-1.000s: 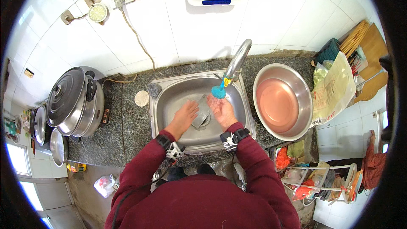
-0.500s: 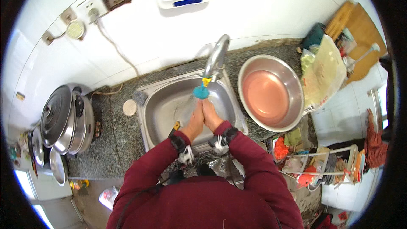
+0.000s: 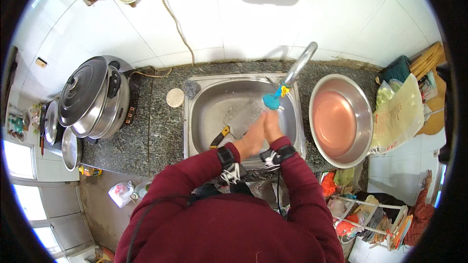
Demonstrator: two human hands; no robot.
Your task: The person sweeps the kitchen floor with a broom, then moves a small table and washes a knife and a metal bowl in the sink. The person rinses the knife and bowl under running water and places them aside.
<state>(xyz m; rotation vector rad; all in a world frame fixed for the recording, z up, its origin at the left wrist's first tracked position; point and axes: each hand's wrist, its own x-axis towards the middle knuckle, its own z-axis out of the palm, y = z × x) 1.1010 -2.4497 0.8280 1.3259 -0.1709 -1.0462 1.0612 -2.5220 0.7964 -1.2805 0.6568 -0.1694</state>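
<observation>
Where the left hand (image 3: 251, 139) meets the right hand (image 3: 273, 127) near the sink's (image 3: 207, 109) right edge, I cannot tell the fingers' (image 3: 271, 118) hold.

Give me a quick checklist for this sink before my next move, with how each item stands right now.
1. Bare left hand and bare right hand together: ok, they touch.
2. Hands below the turquoise plastic nozzle on the curved silver metal tap: ok.
3. Nothing between the palms: cannot tell, the hands hide it.
4. Yellow-and-black handled tool well away from the hands: not ok, it lies in the rectangular steel sink close to the left wrist.
5. Maroon fabric sleeves back from the hands: ok, they end near the wrists.
6. Round steel basin, orange-pink inside, outside the sink: ok, it stands to the right.
</observation>
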